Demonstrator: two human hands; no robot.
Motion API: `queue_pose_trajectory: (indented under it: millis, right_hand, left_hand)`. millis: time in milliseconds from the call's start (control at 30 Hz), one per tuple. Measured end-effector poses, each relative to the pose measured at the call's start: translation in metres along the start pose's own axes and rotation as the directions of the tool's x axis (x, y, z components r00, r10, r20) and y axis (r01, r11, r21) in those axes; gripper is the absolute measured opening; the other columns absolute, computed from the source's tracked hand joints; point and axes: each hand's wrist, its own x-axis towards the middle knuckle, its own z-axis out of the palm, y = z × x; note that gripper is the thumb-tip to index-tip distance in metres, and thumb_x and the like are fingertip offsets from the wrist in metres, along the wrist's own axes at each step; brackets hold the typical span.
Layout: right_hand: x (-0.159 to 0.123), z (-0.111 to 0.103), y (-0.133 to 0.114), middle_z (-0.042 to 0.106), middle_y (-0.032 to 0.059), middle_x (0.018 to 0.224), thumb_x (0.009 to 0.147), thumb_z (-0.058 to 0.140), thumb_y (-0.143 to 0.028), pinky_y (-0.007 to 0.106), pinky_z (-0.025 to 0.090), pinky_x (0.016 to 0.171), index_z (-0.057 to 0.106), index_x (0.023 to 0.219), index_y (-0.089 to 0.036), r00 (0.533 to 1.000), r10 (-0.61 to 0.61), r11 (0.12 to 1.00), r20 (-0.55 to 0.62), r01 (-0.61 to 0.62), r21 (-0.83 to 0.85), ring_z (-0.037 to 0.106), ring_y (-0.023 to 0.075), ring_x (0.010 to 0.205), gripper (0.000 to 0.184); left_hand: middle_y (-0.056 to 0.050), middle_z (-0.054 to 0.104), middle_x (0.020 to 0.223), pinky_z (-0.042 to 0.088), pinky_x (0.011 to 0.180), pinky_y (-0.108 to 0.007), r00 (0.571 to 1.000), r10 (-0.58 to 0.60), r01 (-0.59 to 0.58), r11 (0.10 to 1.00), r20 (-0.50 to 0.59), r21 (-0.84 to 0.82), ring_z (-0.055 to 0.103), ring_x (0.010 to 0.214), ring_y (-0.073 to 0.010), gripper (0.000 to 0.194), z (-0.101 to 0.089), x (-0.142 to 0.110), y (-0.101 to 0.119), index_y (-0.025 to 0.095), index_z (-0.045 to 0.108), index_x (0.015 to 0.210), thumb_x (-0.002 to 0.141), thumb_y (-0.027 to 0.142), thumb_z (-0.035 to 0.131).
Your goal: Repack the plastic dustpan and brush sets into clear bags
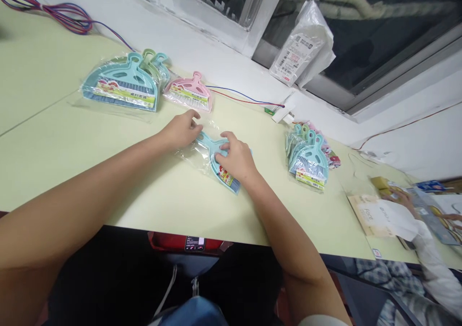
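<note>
A small light-blue dustpan [212, 148] with a blue-bristled brush and a colourful label lies tilted on the table in front of me. My right hand [236, 158] rests over its pan, fingers curled round it. At the handle end, my left hand [183, 130] has its fingers bent together by the handle loop and the clear plastic bag [195, 160]. The bag spreads around the handle and toward the left. My fingers partly hide the pan and the brush.
Bagged blue and green dustpans [139, 78] lie at the back left, beside a pink dustpan [197, 83]. More small dustpans [314, 148] are stacked to the right. Coiled wires [68, 16] run along the wall. A co-worker's hand [400, 198] is at the far right.
</note>
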Motion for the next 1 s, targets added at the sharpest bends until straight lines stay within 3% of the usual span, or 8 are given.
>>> queue_pose_trajectory:
  millis: [100,300,367,533,733,1000]
  right_hand:
    - [0.001,0.000,0.001,0.078,0.0023,0.106,0.084,0.067,-0.023,0.037,0.053,0.094,0.070,0.116,-0.026,1.000,-0.017,0.999,0.005,0.016,0.046,0.072,0.0228,0.099,0.033]
    - [0.002,-0.006,0.009,0.080,0.0003,0.106,0.085,0.069,-0.022,0.034,0.056,0.095,0.076,0.110,-0.026,1.000,-0.017,0.985,0.012,0.014,0.170,0.073,0.0189,0.096,0.026]
    - [0.002,-0.006,0.012,0.080,-0.0004,0.105,0.085,0.068,-0.022,0.035,0.055,0.096,0.077,0.108,-0.026,1.000,-0.027,0.987,0.008,0.025,0.157,0.073,0.0191,0.096,0.025]
    - [0.000,-0.008,0.013,0.079,0.0004,0.104,0.087,0.068,-0.024,0.037,0.054,0.097,0.076,0.107,-0.026,0.998,-0.055,0.993,0.020,0.053,0.102,0.072,0.0205,0.098,0.022]
    - [-0.003,-0.008,0.008,0.078,0.0027,0.107,0.085,0.067,-0.024,0.039,0.051,0.095,0.063,0.132,-0.026,0.996,-0.077,0.997,0.044,0.078,-0.010,0.069,0.0247,0.103,0.048]
    - [0.001,0.007,0.001,0.077,0.0026,0.109,0.084,0.068,-0.027,0.039,0.051,0.096,0.046,0.146,-0.025,1.000,0.011,0.997,-0.021,-0.009,0.075,0.069,0.0237,0.102,0.065]
  left_hand:
    - [-0.008,0.075,0.109,0.051,0.067,-0.030,1.000,0.008,-0.008,1.000,0.005,-0.004,0.068,0.071,-0.0182,0.043,0.000,-0.001,0.000,0.022,0.057,0.128,0.091,0.043,0.059]
    - [-0.008,0.075,0.110,0.051,0.059,-0.030,0.998,-0.023,0.027,0.996,0.053,-0.081,0.064,0.057,-0.0151,0.045,-0.001,-0.002,0.003,0.023,0.054,0.129,0.090,0.044,0.062]
    - [-0.010,0.074,0.115,0.052,0.060,-0.030,0.998,-0.039,0.045,0.994,0.057,-0.103,0.066,0.060,-0.0159,0.048,-0.003,-0.002,0.002,0.023,0.053,0.131,0.089,0.045,0.063]
    - [-0.011,0.074,0.118,0.054,0.069,-0.032,0.995,-0.054,0.049,0.997,-0.083,-0.066,0.070,0.078,-0.0207,0.054,-0.009,0.001,-0.002,0.024,0.051,0.134,0.088,0.048,0.065]
    - [-0.004,0.074,0.074,0.054,0.075,-0.037,0.998,-0.048,0.048,0.999,0.039,0.013,0.069,0.064,-0.0215,0.043,-0.010,0.000,0.003,0.018,0.062,0.125,0.092,0.044,0.057]
    - [-0.008,0.077,0.096,0.055,0.075,-0.034,0.999,-0.020,0.020,1.000,0.036,-0.003,0.072,0.071,-0.0208,0.044,-0.005,0.000,0.002,0.018,0.065,0.125,0.091,0.045,0.059]
